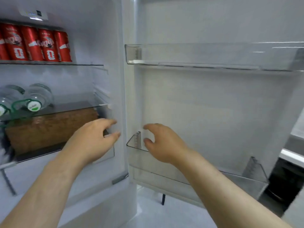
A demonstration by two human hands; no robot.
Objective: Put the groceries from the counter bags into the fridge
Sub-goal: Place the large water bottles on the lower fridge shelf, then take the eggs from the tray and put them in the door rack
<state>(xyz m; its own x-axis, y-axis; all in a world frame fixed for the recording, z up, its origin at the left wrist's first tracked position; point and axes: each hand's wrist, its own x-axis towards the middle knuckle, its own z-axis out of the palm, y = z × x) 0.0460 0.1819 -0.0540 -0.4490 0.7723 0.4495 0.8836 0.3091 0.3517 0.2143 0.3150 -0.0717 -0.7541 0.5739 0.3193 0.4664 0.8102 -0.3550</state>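
- Left hand (92, 142), centre frame: fingers loosely curved, thumb apart, grasping nothing; fingertips at the fridge (102, 38) wall edge, contact unclear.
- Right hand (162, 143): relaxed, empty, over the lower door bin (134, 143).
- Red cans (34, 43) upper left; water bottles (32, 99) on the shelf below.

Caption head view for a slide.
Empty hands at the open fridge: left hand near the brown box, right hand at the lower door bin; red cans above.
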